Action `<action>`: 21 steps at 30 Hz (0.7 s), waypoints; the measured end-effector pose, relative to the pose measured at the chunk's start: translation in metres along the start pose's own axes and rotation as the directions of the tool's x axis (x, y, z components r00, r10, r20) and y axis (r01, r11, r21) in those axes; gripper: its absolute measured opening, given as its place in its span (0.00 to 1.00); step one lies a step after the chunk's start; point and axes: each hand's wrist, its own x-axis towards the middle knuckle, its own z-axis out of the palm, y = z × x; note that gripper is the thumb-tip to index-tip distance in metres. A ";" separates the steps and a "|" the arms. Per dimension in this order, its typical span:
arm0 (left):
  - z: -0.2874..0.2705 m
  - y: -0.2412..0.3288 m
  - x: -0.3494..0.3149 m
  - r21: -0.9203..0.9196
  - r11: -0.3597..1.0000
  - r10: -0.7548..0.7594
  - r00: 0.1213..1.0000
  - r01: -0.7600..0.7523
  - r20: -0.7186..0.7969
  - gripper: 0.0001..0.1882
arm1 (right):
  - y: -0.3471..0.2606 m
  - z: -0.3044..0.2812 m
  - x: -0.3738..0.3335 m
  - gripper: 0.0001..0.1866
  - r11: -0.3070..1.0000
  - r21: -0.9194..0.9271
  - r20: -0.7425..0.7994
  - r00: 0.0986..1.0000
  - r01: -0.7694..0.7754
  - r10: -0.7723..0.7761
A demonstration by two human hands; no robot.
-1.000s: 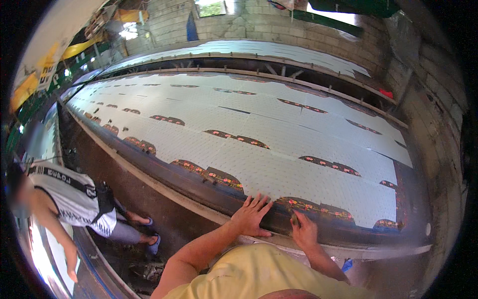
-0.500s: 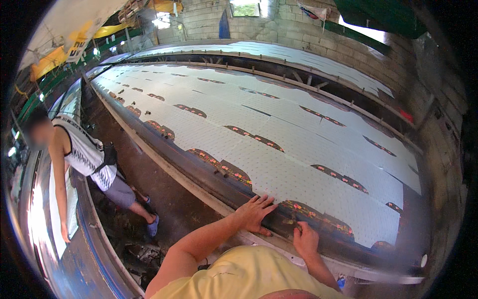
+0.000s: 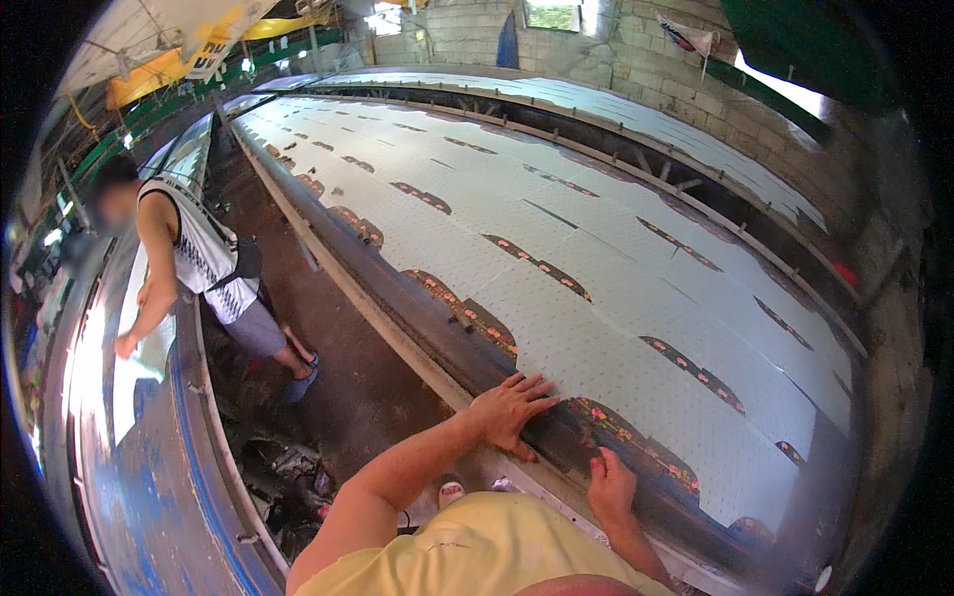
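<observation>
Pale panels of fabric (image 3: 606, 328) with small dots lie in rows along a long dark table (image 3: 552, 442); dark floral patches (image 3: 636, 432) show in the gaps between them. My left hand (image 3: 512, 407) rests at the table's near edge, fingers spread, its fingertips at the corner of a panel. Just right of it, my right hand (image 3: 609, 487) is curled at the same edge, beside a floral patch. Its thumb and fingers are drawn together, and whatever may be between them is too small or hidden to tell.
Left, across a dirt aisle (image 3: 318, 387), a co-worker (image 3: 194, 238) leans over another long table (image 3: 149, 507) holding a pale sheet (image 3: 154, 348). A wooden rail (image 3: 348, 288) borders my table. Beyond it stands another panel-covered table (image 3: 596, 99) before a block wall (image 3: 646, 60).
The view has shifted, so the tables and co-worker sit differently in it. The co-worker's arm, hanging straight before, is now bent and higher. My hands stay at nearly the same spots.
</observation>
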 end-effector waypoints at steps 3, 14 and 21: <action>0.001 -0.002 0.005 -0.008 1.000 -0.025 0.999 0.025 0.022 0.69 | 0.011 0.001 0.002 0.15 0.995 0.034 -0.062 0.994 0.094 -0.092; -0.005 -0.012 -0.022 0.035 0.990 -0.134 0.990 0.135 -0.037 0.65 | -0.008 -0.005 0.015 0.15 0.983 -0.181 0.211 0.974 -0.044 0.083; -0.008 -0.065 -0.081 -0.034 0.981 -0.195 0.958 0.192 -0.210 0.55 | -0.024 0.020 0.027 0.11 0.973 -0.211 0.052 0.994 -0.087 0.101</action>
